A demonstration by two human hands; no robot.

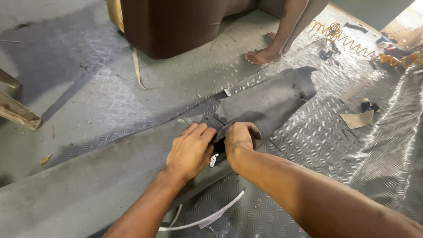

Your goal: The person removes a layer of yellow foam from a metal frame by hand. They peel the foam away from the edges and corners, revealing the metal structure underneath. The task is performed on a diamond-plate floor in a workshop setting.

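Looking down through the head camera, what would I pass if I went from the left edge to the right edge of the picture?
Wooden beam end → pale strap on the floor → left hand → right hand, both on the grey fabric sheet → another person's bare foot → cardboard scrap → orange coiled hose.

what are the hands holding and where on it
Both hold the grey sheet on the floor. The left hand presses flat on its near end; the right hand pinches a fold there, right beside the left.
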